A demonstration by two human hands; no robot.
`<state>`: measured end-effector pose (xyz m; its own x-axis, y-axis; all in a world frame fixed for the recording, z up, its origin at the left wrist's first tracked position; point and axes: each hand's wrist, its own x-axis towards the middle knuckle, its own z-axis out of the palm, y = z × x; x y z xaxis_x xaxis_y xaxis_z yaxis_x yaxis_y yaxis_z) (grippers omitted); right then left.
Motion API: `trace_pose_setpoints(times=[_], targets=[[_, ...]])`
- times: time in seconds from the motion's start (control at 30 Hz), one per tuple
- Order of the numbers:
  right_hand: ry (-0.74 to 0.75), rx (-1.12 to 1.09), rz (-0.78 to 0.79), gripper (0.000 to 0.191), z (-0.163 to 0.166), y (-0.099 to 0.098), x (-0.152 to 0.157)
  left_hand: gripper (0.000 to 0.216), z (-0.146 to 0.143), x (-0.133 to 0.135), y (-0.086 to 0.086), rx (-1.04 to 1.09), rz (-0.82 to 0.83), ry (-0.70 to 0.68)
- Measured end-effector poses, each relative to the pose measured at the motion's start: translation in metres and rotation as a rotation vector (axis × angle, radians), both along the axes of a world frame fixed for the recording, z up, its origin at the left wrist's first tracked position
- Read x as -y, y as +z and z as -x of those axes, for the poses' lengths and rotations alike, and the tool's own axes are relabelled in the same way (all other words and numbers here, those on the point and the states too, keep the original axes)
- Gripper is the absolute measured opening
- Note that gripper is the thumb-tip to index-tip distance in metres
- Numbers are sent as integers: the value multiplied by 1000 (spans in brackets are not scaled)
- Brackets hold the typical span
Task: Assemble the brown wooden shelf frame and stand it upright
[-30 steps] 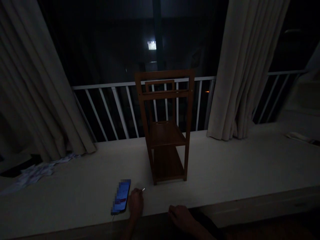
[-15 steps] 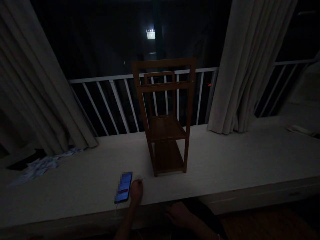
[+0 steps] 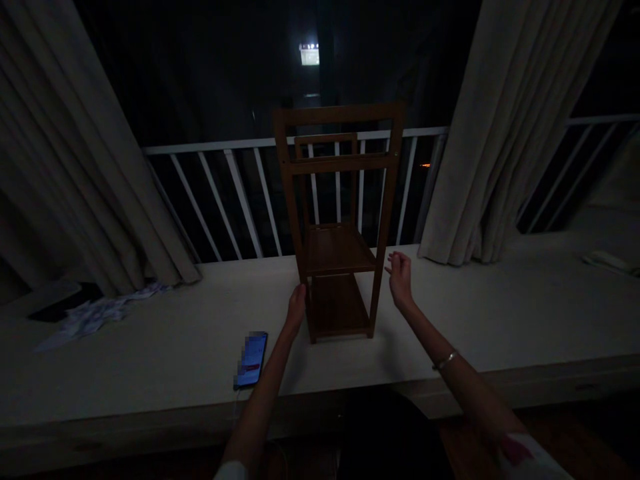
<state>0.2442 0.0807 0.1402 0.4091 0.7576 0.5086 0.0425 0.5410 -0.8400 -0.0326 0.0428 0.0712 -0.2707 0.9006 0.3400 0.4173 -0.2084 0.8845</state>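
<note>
A brown wooden two-tier rack (image 3: 341, 248) stands upright on the pale ledge (image 3: 200, 363), with a tall frame at its front and another behind. My left hand (image 3: 296, 310) is at the rack's left front leg, thumb side up. Its other fingers are hidden, and I cannot tell whether it grips the leg. On the other side, my right hand (image 3: 400, 277) hovers just right of the right front leg, apart from it, fingers loosely bent and spread with nothing seen in them. A lit phone (image 3: 253, 360) with a cable lies left of my left forearm.
Behind the rack runs a white railing (image 3: 240, 190) before a dark window. Curtains (image 3: 465, 167) hang on both sides. Crumpled papers (image 3: 97, 313) and a dark flat object (image 3: 65, 303) lie at the left. A pale item (image 3: 607, 261) lies far right. The room is dim.
My left hand has moved from beside the phone up to the rack's left leg. My right hand has risen from below the ledge edge to the rack's right side. The view has shifted slightly.
</note>
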Motion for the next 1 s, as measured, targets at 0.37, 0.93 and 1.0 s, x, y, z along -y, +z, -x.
trace_pose_setpoints(times=[0.37,0.93,1.0], targets=[[269,2,-39,56,22,32,-19,55,-9,-11,4,310,-64,-74],[206,-42,-57,53,23,28,-20,53,-14,-11,0,352,-54,-75],[219,-37,-57,53,22,28,-21,53,-15,-11,0,359,-56,-69]])
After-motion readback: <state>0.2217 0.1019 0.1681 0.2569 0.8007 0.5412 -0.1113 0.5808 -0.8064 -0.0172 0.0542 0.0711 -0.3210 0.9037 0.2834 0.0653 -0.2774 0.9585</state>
